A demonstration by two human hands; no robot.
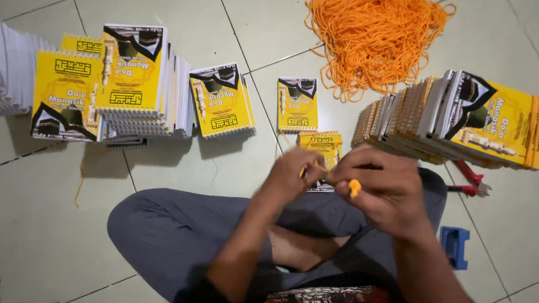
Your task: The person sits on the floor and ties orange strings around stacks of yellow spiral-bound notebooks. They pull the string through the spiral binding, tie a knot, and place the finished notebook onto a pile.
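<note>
Both hands just below the small yellow booklet (pixel 322 149): left hand (pixel 293 175) and right hand (pixel 383 191) pinching an orange cord (pixel 354 188), fingertips close for fine control.

View: one only, head-worn camera. Position: above a person seated cross-legged on the tiled floor (pixel 210 23), looking steeply down and a little forward. Range: close; the left hand (pixel 293 172) and right hand (pixel 383 191) sit at centre frame, knees and lap fill the lower half. Far field: stacks of yellow booklets (pixel 131 79) at upper left, orange cord pile (pixel 372 30) at top right, fanned booklets (pixel 463 119) at right. Shared coverage: none, single view.
</note>
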